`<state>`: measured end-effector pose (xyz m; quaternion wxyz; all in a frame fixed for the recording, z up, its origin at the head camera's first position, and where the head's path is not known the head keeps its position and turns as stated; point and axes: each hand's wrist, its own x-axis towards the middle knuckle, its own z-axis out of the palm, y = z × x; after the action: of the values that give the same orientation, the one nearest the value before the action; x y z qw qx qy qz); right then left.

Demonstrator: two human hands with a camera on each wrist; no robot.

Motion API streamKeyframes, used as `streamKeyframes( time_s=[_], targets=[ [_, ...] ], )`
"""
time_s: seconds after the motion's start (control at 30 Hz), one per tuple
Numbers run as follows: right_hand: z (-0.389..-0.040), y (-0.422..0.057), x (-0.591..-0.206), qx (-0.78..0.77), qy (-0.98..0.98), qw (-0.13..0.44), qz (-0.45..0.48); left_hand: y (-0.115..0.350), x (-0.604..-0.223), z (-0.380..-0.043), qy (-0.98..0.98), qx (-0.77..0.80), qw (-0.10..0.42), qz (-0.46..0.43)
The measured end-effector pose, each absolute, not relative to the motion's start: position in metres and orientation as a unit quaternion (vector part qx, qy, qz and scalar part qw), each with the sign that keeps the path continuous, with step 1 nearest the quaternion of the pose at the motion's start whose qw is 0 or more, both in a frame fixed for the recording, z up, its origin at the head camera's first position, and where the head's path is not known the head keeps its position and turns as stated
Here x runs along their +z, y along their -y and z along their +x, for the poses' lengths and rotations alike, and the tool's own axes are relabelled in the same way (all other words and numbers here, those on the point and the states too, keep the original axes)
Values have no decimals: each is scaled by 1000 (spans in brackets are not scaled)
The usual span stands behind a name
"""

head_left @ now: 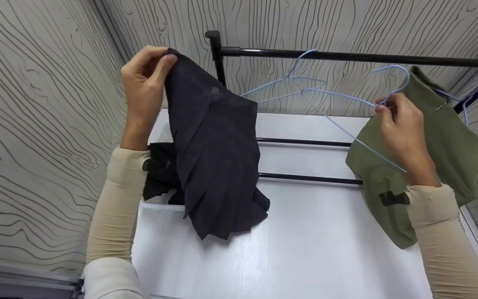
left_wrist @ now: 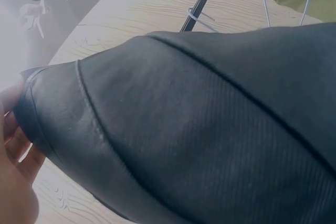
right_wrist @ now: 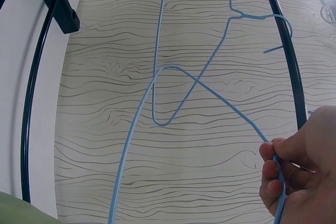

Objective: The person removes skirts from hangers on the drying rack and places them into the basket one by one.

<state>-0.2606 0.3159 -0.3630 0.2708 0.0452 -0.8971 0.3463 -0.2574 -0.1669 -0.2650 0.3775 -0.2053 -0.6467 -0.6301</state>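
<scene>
My left hand pinches the waistband corner of a dark pleated skirt, which hangs down with a button near its upper edge. In the left wrist view the skirt fills most of the picture, the fingers at its left end. With thumb and fingers my right hand grips a light blue wire hanger at the neck below its hook. The hanger's free corner points left toward the skirt, apart from it. In the right wrist view, this hanger overlaps another one behind.
A black rail crosses the back. Another blue hanger hangs on it near the left post. At the right hangs an olive-green garment. Behind the skirt, black cloth lies in a white basket on the white surface.
</scene>
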Motion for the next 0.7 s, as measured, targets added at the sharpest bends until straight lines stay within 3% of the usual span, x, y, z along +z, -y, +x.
streamKeyframes(
  time_s=[0.7],
  targets=[
    [-267,-320,-358,349,891,289,35,188,-261,-265,641,-621,408,-193]
  ],
)
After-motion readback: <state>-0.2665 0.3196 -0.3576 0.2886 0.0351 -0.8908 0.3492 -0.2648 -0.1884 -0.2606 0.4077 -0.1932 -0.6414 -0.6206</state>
